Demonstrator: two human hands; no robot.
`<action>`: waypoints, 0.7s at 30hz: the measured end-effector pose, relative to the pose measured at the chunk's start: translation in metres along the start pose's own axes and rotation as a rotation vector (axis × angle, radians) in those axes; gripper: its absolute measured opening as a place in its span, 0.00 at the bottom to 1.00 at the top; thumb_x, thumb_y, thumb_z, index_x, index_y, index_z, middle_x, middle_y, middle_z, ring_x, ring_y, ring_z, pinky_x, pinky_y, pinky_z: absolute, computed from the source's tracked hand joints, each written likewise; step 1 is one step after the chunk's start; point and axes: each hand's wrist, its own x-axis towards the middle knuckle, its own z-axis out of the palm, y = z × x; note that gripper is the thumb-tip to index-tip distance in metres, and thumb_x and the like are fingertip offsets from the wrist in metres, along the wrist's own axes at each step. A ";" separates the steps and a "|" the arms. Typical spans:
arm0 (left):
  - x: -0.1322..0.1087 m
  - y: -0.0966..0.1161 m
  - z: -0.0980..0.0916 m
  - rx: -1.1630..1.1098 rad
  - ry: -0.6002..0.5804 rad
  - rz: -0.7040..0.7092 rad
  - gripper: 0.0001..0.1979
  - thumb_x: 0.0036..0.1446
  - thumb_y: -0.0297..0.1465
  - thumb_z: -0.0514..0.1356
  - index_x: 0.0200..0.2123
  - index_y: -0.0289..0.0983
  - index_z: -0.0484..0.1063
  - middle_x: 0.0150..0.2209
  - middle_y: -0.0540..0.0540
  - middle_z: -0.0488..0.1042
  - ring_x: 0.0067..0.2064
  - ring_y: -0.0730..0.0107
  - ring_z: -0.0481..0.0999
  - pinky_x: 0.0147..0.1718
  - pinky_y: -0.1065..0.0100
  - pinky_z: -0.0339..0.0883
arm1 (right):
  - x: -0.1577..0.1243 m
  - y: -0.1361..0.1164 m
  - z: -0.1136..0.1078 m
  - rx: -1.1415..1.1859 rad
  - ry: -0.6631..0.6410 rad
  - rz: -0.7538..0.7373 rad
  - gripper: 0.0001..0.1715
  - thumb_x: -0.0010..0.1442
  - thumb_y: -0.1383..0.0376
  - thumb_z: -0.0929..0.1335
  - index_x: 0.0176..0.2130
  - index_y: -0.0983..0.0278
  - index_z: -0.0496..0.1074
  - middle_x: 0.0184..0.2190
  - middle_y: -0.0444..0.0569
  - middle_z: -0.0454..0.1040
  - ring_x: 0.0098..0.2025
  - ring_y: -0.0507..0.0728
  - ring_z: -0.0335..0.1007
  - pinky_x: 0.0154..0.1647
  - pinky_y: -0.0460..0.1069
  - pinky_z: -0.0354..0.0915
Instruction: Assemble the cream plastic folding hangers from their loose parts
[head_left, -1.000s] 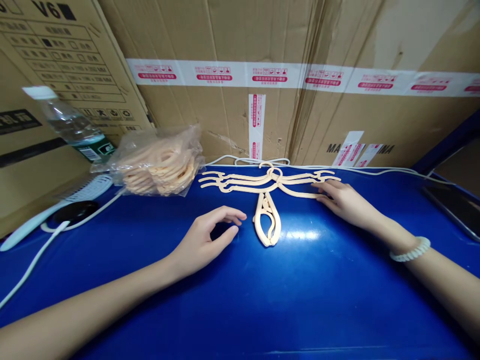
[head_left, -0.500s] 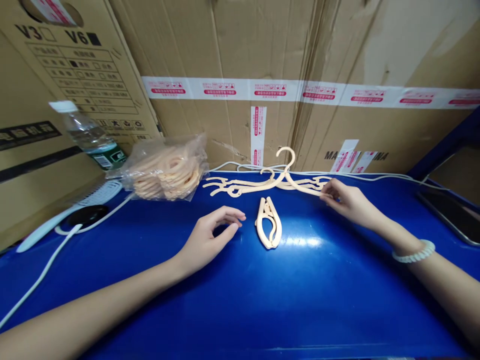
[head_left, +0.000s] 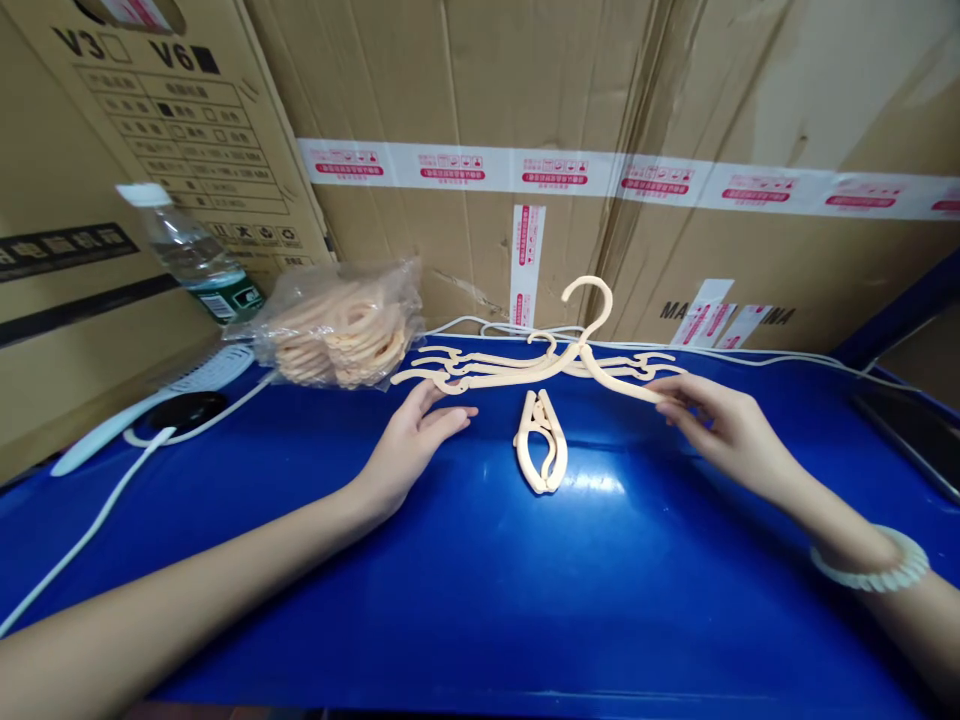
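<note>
An unfolded peach-coloured plastic hanger (head_left: 517, 378) is raised off the blue table, its hook pointing up. My right hand (head_left: 720, 415) pinches the tip of its right arm between thumb and fingers. Just below the hanger's left arm is my left hand (head_left: 409, 440), thumb and fingers apart; whether its fingertips touch the hanger I cannot tell. Other unfolded hangers (head_left: 495, 358) lie behind, partly covered by the raised one. A folded hanger (head_left: 541, 442) rests on the table between my hands.
A clear plastic bag of folded hangers (head_left: 341, 330) stands at the back left, beside a water bottle (head_left: 195, 255). Left of these lie a pale hairbrush (head_left: 150, 410) and a black disc (head_left: 186, 408) with a white cable. Cardboard boxes (head_left: 465, 80) line the back; a phone (head_left: 911, 435) sits right.
My right hand has lifted the hanger slightly and drawn it nearer. My left hand has moved up and leftward to the hanger's left arm. The view has shifted a little.
</note>
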 end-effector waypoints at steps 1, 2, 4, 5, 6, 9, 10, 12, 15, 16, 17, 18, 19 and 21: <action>-0.001 0.000 0.001 -0.001 -0.004 0.004 0.22 0.59 0.34 0.63 0.55 0.38 0.62 0.62 0.36 0.66 0.54 0.56 0.78 0.58 0.52 0.69 | -0.002 0.000 0.003 0.005 -0.006 -0.005 0.14 0.67 0.56 0.63 0.45 0.61 0.73 0.37 0.52 0.78 0.33 0.59 0.74 0.35 0.53 0.70; -0.001 0.001 0.001 0.007 -0.011 0.009 0.24 0.59 0.34 0.63 0.56 0.39 0.61 0.61 0.36 0.66 0.53 0.57 0.79 0.57 0.52 0.69 | -0.003 0.001 0.005 0.012 -0.004 -0.004 0.14 0.68 0.56 0.63 0.46 0.61 0.73 0.36 0.52 0.78 0.33 0.59 0.74 0.35 0.53 0.69; -0.002 0.001 0.001 0.039 -0.035 0.023 0.28 0.59 0.34 0.63 0.59 0.41 0.56 0.61 0.36 0.67 0.49 0.59 0.80 0.55 0.51 0.71 | -0.005 0.002 0.007 0.028 0.003 0.008 0.15 0.68 0.57 0.63 0.47 0.61 0.72 0.36 0.51 0.78 0.32 0.59 0.74 0.34 0.53 0.69; -0.003 0.000 0.001 0.056 -0.050 0.032 0.29 0.59 0.34 0.63 0.61 0.42 0.55 0.61 0.36 0.68 0.48 0.59 0.80 0.54 0.51 0.71 | -0.005 0.003 0.008 0.033 0.005 0.014 0.15 0.68 0.57 0.63 0.48 0.62 0.72 0.35 0.51 0.78 0.32 0.59 0.74 0.34 0.53 0.69; -0.003 0.000 0.001 0.065 -0.062 0.040 0.30 0.59 0.34 0.63 0.61 0.42 0.53 0.60 0.36 0.68 0.47 0.60 0.80 0.53 0.52 0.72 | -0.005 0.003 0.008 0.032 0.007 0.013 0.16 0.68 0.57 0.63 0.49 0.62 0.72 0.35 0.51 0.78 0.32 0.59 0.74 0.34 0.53 0.69; -0.004 -0.001 0.002 0.048 -0.059 0.051 0.32 0.58 0.35 0.64 0.62 0.43 0.54 0.58 0.38 0.69 0.45 0.62 0.80 0.50 0.55 0.72 | -0.006 0.003 0.007 0.011 0.025 -0.033 0.15 0.69 0.57 0.63 0.48 0.61 0.72 0.37 0.52 0.77 0.33 0.58 0.73 0.33 0.52 0.68; -0.003 -0.001 0.002 0.031 -0.042 0.051 0.31 0.58 0.35 0.64 0.61 0.43 0.55 0.57 0.38 0.70 0.44 0.63 0.81 0.50 0.56 0.72 | -0.006 0.003 0.007 0.002 0.032 -0.054 0.15 0.69 0.58 0.63 0.48 0.61 0.73 0.37 0.52 0.77 0.34 0.58 0.73 0.33 0.51 0.67; -0.003 -0.002 0.002 -0.003 -0.008 0.047 0.31 0.57 0.34 0.65 0.60 0.43 0.56 0.56 0.40 0.71 0.43 0.64 0.81 0.48 0.57 0.73 | -0.006 0.001 0.006 -0.012 0.043 -0.083 0.13 0.69 0.59 0.63 0.48 0.61 0.73 0.37 0.52 0.77 0.34 0.57 0.72 0.33 0.51 0.67; -0.003 -0.002 0.003 -0.015 -0.003 0.046 0.33 0.56 0.34 0.65 0.61 0.43 0.54 0.54 0.41 0.71 0.41 0.65 0.81 0.47 0.58 0.73 | -0.006 0.001 0.004 -0.023 0.048 -0.099 0.12 0.69 0.61 0.64 0.48 0.61 0.73 0.36 0.51 0.76 0.33 0.57 0.72 0.31 0.50 0.66; -0.003 -0.002 0.003 -0.009 -0.013 0.051 0.33 0.56 0.33 0.65 0.61 0.43 0.53 0.54 0.42 0.71 0.41 0.65 0.81 0.47 0.58 0.73 | -0.006 0.001 0.004 -0.026 0.048 -0.101 0.12 0.69 0.61 0.64 0.48 0.61 0.73 0.37 0.51 0.76 0.34 0.57 0.72 0.31 0.50 0.66; -0.003 -0.002 0.003 -0.001 -0.024 0.060 0.34 0.56 0.33 0.65 0.62 0.44 0.52 0.53 0.42 0.71 0.40 0.66 0.81 0.47 0.58 0.73 | -0.007 0.001 0.003 -0.032 0.046 -0.107 0.12 0.69 0.61 0.64 0.48 0.61 0.73 0.37 0.51 0.76 0.34 0.57 0.72 0.31 0.50 0.66; -0.003 -0.002 0.003 0.006 -0.035 0.069 0.35 0.57 0.33 0.65 0.63 0.44 0.52 0.53 0.42 0.71 0.40 0.66 0.80 0.46 0.59 0.73 | -0.007 0.001 0.003 -0.041 0.044 -0.117 0.12 0.69 0.61 0.64 0.49 0.61 0.73 0.37 0.51 0.76 0.34 0.57 0.72 0.31 0.50 0.66; -0.003 -0.002 0.003 0.011 -0.046 0.080 0.35 0.57 0.32 0.65 0.63 0.44 0.51 0.53 0.42 0.71 0.40 0.67 0.80 0.46 0.59 0.73 | -0.007 0.001 0.003 -0.052 0.043 -0.131 0.12 0.68 0.62 0.64 0.48 0.60 0.73 0.37 0.50 0.76 0.34 0.57 0.72 0.32 0.50 0.66; -0.004 -0.002 0.003 0.026 -0.074 0.103 0.35 0.58 0.32 0.64 0.64 0.43 0.52 0.52 0.42 0.71 0.38 0.69 0.79 0.44 0.61 0.73 | -0.008 0.001 0.004 -0.072 0.037 -0.164 0.11 0.68 0.63 0.64 0.48 0.60 0.73 0.36 0.49 0.76 0.33 0.57 0.72 0.33 0.51 0.66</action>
